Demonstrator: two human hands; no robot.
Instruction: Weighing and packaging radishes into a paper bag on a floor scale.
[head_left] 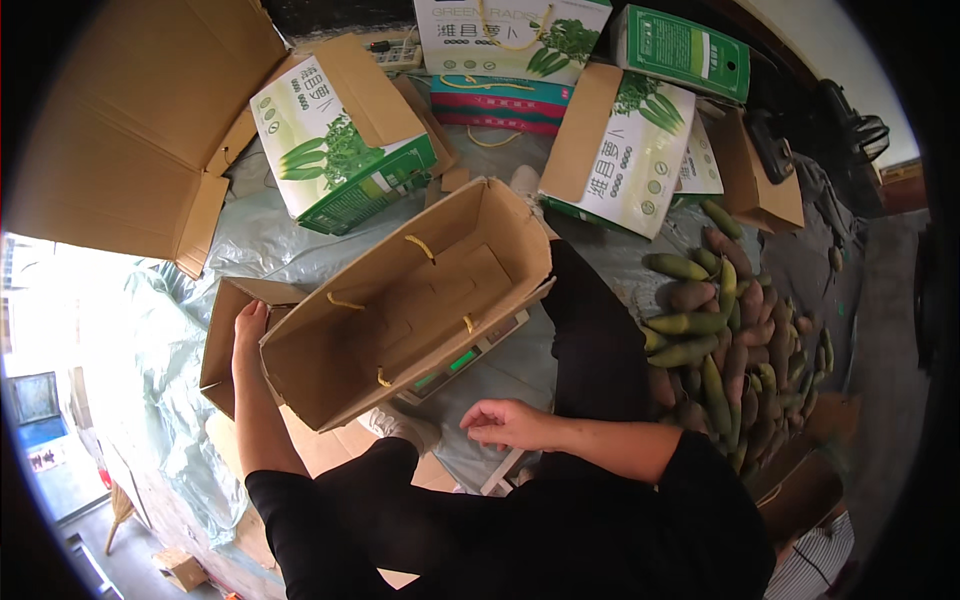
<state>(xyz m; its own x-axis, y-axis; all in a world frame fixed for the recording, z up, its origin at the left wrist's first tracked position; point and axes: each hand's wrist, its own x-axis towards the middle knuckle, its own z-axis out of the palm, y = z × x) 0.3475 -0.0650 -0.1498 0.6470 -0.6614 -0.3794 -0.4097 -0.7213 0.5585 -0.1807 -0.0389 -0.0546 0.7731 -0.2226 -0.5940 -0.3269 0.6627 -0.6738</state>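
Holding nothing, the right hand (512, 425) is shown in the foreground, its fingers (482, 412) loosely curled and parted, above a translucent plastic sheet (250, 225). A white shoe (402, 428) is seen to its left, partly hidden by dark clothing. Just beyond, an open brown carton (400, 300) is set obliquely in the centre, its interior exposed and its walls threaded with yellow cord loops (421, 244). Beneath its near side, a scale (463, 360) with green-lit displays is partly covered. At the carton's left end, a brown cardboard panel (225, 335) is touched along its upper edge by the left hand (250, 325); whether the fingers are closed on it cannot be told. To the right, green and reddish-brown root vegetables (718, 400) are heaped. Farther off, a white-and-green printed box (320, 130) is placed at left and a similar carton (640, 150) at right, with a teal-and-red box (500, 100) lying between them. A dark fan (865, 130) is seen at the far right.
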